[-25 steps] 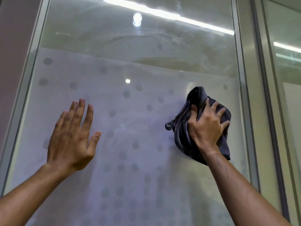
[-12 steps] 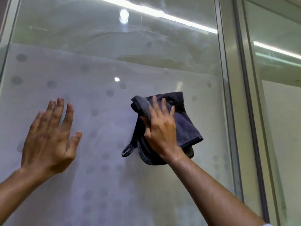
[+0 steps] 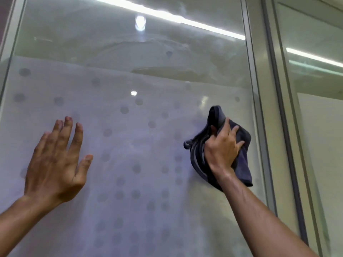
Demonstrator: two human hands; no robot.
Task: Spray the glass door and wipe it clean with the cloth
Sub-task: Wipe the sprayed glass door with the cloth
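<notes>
Right hand bunches the dark cloth, fingers curled over it, pressing it on the door near the right frame. Left hand flat on glass, fingers straight, holding nothing.

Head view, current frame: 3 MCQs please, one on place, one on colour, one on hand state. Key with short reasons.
1. Where on the glass door is the cloth?
A. by the right frame
B. far left edge
C. top, over the light strip

2. What colour is the cloth?
A. white
B. dark grey
C. yellow

3. How does the left hand lie?
A. curled round a spray bottle
B. fingers straight, holding nothing
C. pinching the cloth

Key:
1 A: the cloth lies against the frosted, dotted part beside the right frame.
2 B: the bunched fabric is dark grey throughout.
3 B: its fingers are straight against the glass; only the right hand has a grip on the cloth.
</notes>
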